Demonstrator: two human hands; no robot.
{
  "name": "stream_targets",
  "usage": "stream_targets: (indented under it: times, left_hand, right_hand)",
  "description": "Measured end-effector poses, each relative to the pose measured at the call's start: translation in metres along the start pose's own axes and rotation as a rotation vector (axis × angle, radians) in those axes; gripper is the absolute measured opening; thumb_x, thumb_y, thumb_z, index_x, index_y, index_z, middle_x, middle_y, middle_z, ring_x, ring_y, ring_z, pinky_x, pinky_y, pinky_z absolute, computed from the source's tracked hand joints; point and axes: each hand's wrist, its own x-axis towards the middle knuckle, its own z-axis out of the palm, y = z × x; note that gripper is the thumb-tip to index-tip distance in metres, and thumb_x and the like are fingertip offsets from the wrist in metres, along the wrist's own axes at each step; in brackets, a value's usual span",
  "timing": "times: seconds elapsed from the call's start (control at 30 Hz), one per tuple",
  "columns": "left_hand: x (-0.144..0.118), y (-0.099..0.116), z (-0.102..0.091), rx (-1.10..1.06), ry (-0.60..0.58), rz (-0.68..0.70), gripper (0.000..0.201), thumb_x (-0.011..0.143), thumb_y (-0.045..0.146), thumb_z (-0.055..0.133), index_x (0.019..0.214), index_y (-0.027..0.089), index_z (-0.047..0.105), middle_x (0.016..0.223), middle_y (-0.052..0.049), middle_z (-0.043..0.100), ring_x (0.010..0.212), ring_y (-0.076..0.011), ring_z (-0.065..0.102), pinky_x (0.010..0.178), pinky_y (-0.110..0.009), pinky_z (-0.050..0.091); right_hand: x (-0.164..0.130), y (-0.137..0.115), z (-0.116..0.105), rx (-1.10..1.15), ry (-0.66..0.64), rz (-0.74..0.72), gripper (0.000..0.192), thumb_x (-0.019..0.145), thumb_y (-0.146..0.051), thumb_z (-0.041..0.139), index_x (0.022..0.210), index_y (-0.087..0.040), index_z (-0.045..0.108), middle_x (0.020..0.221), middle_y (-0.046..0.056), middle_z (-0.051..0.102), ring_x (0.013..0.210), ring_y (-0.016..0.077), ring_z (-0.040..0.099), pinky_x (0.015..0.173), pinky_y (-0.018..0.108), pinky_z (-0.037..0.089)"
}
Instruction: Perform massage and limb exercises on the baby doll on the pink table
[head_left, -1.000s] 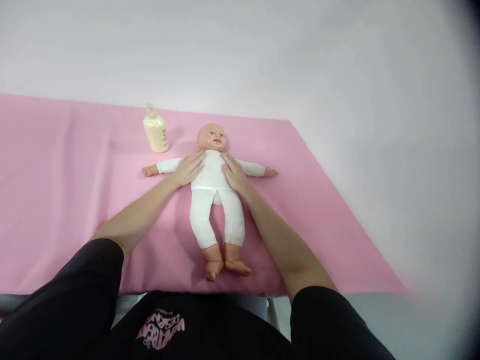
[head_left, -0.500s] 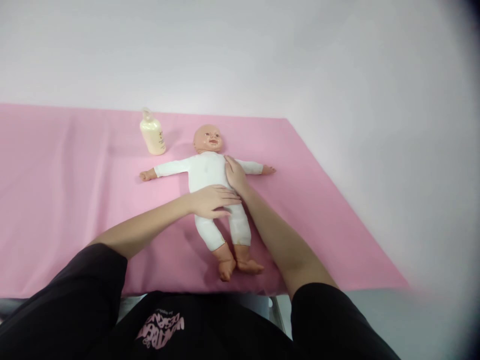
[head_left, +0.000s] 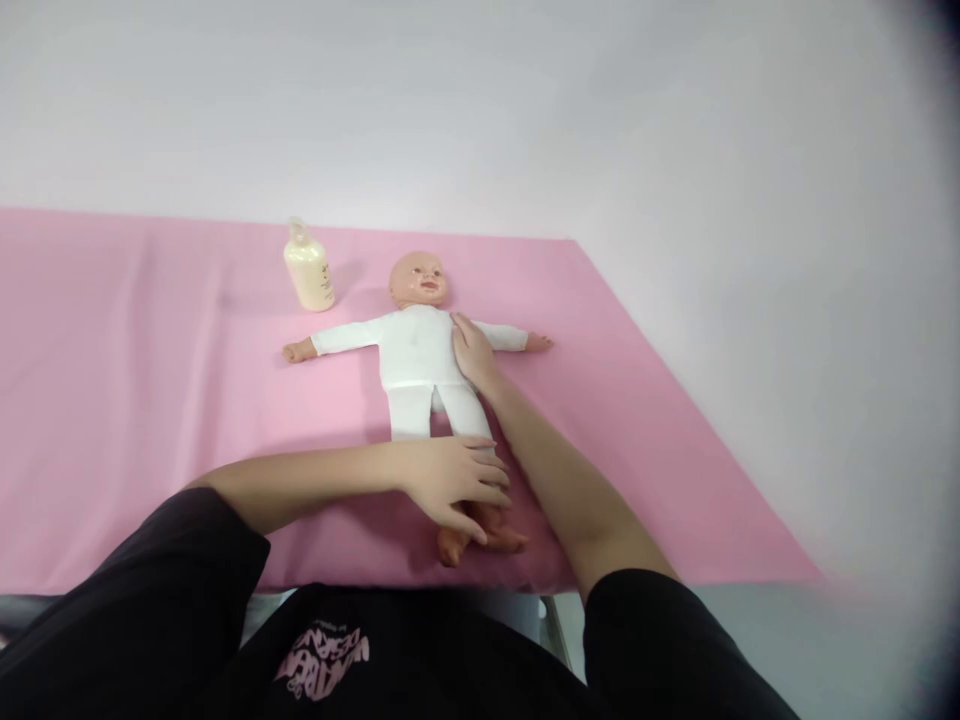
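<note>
A baby doll (head_left: 417,345) with a white cloth body lies on its back, arms spread and feet toward me. Across its lower legs rests my left hand (head_left: 450,478), fingers stretched out and a little apart, hiding the shins and part of the ankles. My right hand (head_left: 474,352) lies along the side of the doll's chest, below its outstretched arm on the right, with the fingers extended toward the shoulder. Neither hand is wrapped round anything.
A pump bottle (head_left: 309,275) of pale yellow liquid stands to the left of the doll's head. Pink cloth (head_left: 637,480) covers the table, with soft folds at the left. Behind the table is a pale wall (head_left: 480,120).
My left hand has slid from the doll's hips down to its lower legs, uncovering the waist and thighs. My right hand stays at the chest.
</note>
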Motion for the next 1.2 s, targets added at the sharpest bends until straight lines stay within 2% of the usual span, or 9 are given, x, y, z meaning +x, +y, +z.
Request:
stream_targets:
  times: [0.1, 0.17, 0.33, 0.47, 0.6, 0.7, 0.9, 1.07, 1.2]
  left_hand:
    - [-0.001, -0.008, -0.003, -0.036, 0.010, -0.033, 0.047, 0.099, 0.049, 0.060, 0.133, 0.018, 0.070, 0.139, -0.013, 0.069, 0.134, -0.0304, 0.060, 0.123, -0.046, 0.035]
    - [-0.005, -0.023, -0.008, -0.027, 0.075, -0.139, 0.044, 0.103, 0.044, 0.053, 0.138, 0.021, 0.067, 0.146, -0.011, 0.065, 0.143, -0.0278, 0.054, 0.126, -0.045, 0.032]
    - [-0.035, -0.080, -0.023, 0.112, 0.441, -0.575, 0.051, 0.108, 0.037, 0.034, 0.150, 0.017, 0.054, 0.158, -0.014, 0.053, 0.150, -0.0271, 0.046, 0.127, -0.051, 0.029]
    - [-0.061, -0.112, -0.025, 0.164, 0.582, -0.937, 0.055, 0.107, 0.036, 0.031, 0.155, 0.014, 0.046, 0.165, -0.014, 0.043, 0.158, -0.0280, 0.033, 0.131, -0.053, 0.021]
    - [-0.073, -0.131, -0.019, 0.167, 0.707, -1.033, 0.060, 0.106, 0.037, 0.029, 0.157, 0.007, 0.042, 0.167, -0.016, 0.037, 0.158, -0.0263, 0.031, 0.131, -0.047, 0.023]
    - [-0.080, -0.143, -0.017, 0.140, 0.781, -1.116, 0.062, 0.106, 0.037, 0.028, 0.157, 0.003, 0.040, 0.166, -0.018, 0.039, 0.157, -0.0275, 0.034, 0.132, -0.046, 0.024]
    - [-0.092, -0.154, -0.022, 0.203, 0.721, -1.233, 0.059, 0.107, 0.036, 0.030, 0.157, 0.008, 0.043, 0.163, -0.015, 0.045, 0.154, -0.0295, 0.040, 0.130, -0.046, 0.028]
    - [-0.097, -0.149, -0.027, 0.315, 0.650, -1.316, 0.057, 0.108, 0.037, 0.028, 0.154, 0.010, 0.048, 0.158, -0.014, 0.052, 0.148, -0.0301, 0.046, 0.126, -0.045, 0.033]
    - [-0.108, -0.149, -0.030, 0.437, 0.602, -1.350, 0.054, 0.107, 0.037, 0.029, 0.144, 0.010, 0.058, 0.145, -0.016, 0.064, 0.136, -0.0315, 0.055, 0.120, -0.047, 0.035]
  right_hand:
    - [0.000, 0.000, 0.000, -0.017, -0.006, 0.000, 0.060, 0.104, -0.045, 0.031, 0.144, -0.010, 0.060, 0.153, 0.015, 0.059, 0.147, 0.0270, 0.052, 0.130, 0.046, 0.033]
    - [0.001, 0.001, 0.000, -0.036, -0.010, -0.007, 0.060, 0.103, -0.041, 0.030, 0.145, -0.008, 0.059, 0.153, 0.016, 0.058, 0.147, 0.0268, 0.052, 0.130, 0.045, 0.033]
    - [0.002, 0.001, 0.000, -0.086, -0.059, -0.022, 0.058, 0.102, -0.035, 0.030, 0.148, -0.008, 0.055, 0.155, 0.017, 0.055, 0.148, 0.0279, 0.050, 0.129, 0.048, 0.034]
    - [-0.005, -0.018, -0.004, -0.184, -0.094, -0.073, 0.061, 0.103, -0.033, 0.029, 0.153, -0.004, 0.048, 0.159, 0.021, 0.049, 0.152, 0.0317, 0.044, 0.130, 0.052, 0.031]
    - [-0.015, -0.048, -0.011, -0.247, -0.290, -0.288, 0.057, 0.104, -0.037, 0.035, 0.158, -0.022, 0.046, 0.168, 0.006, 0.039, 0.161, 0.0327, 0.026, 0.130, 0.061, 0.021]
    - [-0.018, -0.058, -0.014, -0.243, -0.383, -0.326, 0.054, 0.105, -0.038, 0.035, 0.157, -0.029, 0.048, 0.168, 0.001, 0.039, 0.162, 0.0326, 0.022, 0.129, 0.067, 0.016]
    - [-0.004, -0.030, -0.012, -0.185, -0.271, -0.155, 0.058, 0.105, -0.041, 0.032, 0.160, -0.024, 0.042, 0.170, 0.005, 0.035, 0.159, 0.0268, 0.031, 0.131, 0.054, 0.024]
    - [0.005, 0.004, -0.017, -0.308, -0.162, -0.014, 0.058, 0.106, -0.040, 0.027, 0.154, -0.016, 0.050, 0.160, 0.012, 0.051, 0.151, 0.0285, 0.043, 0.128, 0.053, 0.028]
    - [0.005, 0.018, -0.026, -0.440, -0.076, 0.014, 0.055, 0.105, -0.033, 0.028, 0.143, -0.010, 0.061, 0.146, 0.017, 0.064, 0.137, 0.0305, 0.055, 0.124, 0.052, 0.030]
